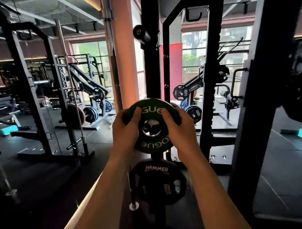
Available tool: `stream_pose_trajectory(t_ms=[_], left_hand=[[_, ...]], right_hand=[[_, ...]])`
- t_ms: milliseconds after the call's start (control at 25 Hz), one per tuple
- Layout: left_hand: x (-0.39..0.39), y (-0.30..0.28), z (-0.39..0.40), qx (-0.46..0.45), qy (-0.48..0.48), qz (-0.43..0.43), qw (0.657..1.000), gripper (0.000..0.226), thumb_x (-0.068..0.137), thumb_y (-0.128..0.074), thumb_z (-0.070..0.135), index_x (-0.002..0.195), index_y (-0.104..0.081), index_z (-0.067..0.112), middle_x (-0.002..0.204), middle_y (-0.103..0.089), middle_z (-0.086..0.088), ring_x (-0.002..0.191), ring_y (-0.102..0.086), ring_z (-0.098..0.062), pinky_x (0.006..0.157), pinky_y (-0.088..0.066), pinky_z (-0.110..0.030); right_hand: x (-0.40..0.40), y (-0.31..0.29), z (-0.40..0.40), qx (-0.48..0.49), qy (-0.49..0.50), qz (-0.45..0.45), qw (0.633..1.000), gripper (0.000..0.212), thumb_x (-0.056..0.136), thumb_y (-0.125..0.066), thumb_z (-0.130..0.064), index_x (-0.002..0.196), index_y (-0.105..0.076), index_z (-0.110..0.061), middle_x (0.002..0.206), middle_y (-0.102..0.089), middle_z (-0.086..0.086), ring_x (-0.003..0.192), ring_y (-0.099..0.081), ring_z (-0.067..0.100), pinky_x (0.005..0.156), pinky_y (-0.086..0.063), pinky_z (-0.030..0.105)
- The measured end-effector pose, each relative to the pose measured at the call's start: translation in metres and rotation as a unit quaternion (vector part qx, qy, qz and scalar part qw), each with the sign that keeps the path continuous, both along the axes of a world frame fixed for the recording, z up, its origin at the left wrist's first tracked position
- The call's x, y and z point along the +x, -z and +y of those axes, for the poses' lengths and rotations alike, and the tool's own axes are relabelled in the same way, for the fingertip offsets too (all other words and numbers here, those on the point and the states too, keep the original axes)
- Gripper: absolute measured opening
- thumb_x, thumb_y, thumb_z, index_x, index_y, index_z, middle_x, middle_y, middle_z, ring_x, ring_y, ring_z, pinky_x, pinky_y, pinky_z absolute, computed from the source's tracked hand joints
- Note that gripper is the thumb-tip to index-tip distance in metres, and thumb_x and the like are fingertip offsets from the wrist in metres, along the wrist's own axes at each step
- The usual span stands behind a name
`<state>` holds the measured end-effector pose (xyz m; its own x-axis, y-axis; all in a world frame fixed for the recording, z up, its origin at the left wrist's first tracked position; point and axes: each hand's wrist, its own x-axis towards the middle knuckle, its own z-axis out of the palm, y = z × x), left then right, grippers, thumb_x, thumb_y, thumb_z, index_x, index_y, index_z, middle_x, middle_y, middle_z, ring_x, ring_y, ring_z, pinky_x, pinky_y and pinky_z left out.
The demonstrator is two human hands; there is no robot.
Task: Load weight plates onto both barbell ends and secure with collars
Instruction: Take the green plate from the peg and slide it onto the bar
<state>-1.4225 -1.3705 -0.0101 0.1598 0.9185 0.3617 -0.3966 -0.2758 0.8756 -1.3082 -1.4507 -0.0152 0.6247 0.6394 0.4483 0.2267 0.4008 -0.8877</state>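
Observation:
A small dark green weight plate [153,144] with white lettering stands upright in front of me, its face towards the camera. My left hand [125,128] grips its left rim, thumb across the face. My right hand [179,125] grips its right rim the same way. A round peg end shows inside the plate's steel centre hole [150,129]; whether the plate rests on that peg I cannot tell. Below it hangs a black Hammer grip plate [158,182] on a storage peg. No collar is in view.
A black rack upright [153,59] rises right behind the plate, with a roller peg [140,34] near its top. A thick black post [255,105] stands close on the right. A bare barbell [112,53] stands vertically by a pink column. Loaded machines fill the background.

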Motion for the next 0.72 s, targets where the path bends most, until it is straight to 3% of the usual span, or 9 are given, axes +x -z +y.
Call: stream_pose_trajectory(t_ms=[160,240,360,480,600,720], left_hand=[[0.005,0.004,-0.072,-0.035,0.045,-0.005,0.998,0.029,0.084,-0.078,0.033,0.108,-0.069,0.02,0.104,-0.076,-0.002,0.099,-0.072,-0.023,0.088,-0.058,-0.042],[0.019,0.004,-0.109,-0.05,0.075,0.008,0.996,0.029,0.083,-0.078,0.034,0.109,-0.07,0.024,0.107,-0.075,-0.002,0.1,-0.072,-0.024,0.092,-0.057,-0.048],[0.049,-0.002,-0.168,-0.044,0.136,0.004,0.99,0.019,0.085,-0.077,0.033,0.102,-0.07,0.029,0.106,-0.076,-0.001,0.099,-0.072,-0.022,0.091,-0.058,-0.045],[0.084,-0.013,-0.233,-0.032,0.194,-0.006,0.98,0.016,0.088,-0.075,0.03,0.102,-0.069,0.025,0.102,-0.075,0.0,0.093,-0.072,-0.018,0.078,-0.058,-0.033],[0.124,-0.02,-0.29,-0.028,0.224,-0.007,0.974,0.02,0.086,-0.076,0.031,0.103,-0.07,0.021,0.102,-0.075,-0.003,0.094,-0.073,-0.022,0.081,-0.06,-0.038],[0.173,-0.02,-0.351,-0.037,0.254,-0.003,0.966,0.02,0.083,-0.079,0.034,0.099,-0.071,0.024,0.1,-0.076,-0.005,0.092,-0.074,-0.024,0.082,-0.062,-0.043]], right_hand=[[-0.011,0.006,-0.084,-0.016,0.037,0.04,0.998,0.014,0.098,-0.064,-0.04,0.104,-0.066,-0.028,0.094,-0.072,-0.01,0.084,-0.069,0.001,0.071,-0.056,0.022],[-0.005,0.007,-0.127,-0.027,0.074,0.053,0.996,0.015,0.097,-0.065,-0.042,0.102,-0.066,-0.029,0.098,-0.073,-0.006,0.09,-0.071,0.008,0.077,-0.059,0.03],[0.015,-0.001,-0.193,-0.027,0.136,0.05,0.989,0.019,0.095,-0.067,-0.043,0.105,-0.067,-0.027,0.102,-0.075,-0.003,0.094,-0.073,0.013,0.087,-0.062,0.04],[0.044,-0.013,-0.264,-0.011,0.193,0.037,0.98,0.014,0.095,-0.067,-0.041,0.103,-0.066,-0.03,0.1,-0.075,-0.004,0.093,-0.073,0.012,0.084,-0.062,0.036],[0.075,-0.019,-0.327,-0.015,0.231,0.03,0.972,0.015,0.096,-0.065,-0.042,0.103,-0.066,-0.029,0.1,-0.075,-0.005,0.095,-0.072,0.013,0.083,-0.061,0.034],[0.115,-0.018,-0.392,-0.008,0.265,0.035,0.964,0.019,0.094,-0.066,-0.046,0.103,-0.068,-0.03,0.102,-0.076,-0.003,0.097,-0.074,0.018,0.088,-0.061,0.045]])
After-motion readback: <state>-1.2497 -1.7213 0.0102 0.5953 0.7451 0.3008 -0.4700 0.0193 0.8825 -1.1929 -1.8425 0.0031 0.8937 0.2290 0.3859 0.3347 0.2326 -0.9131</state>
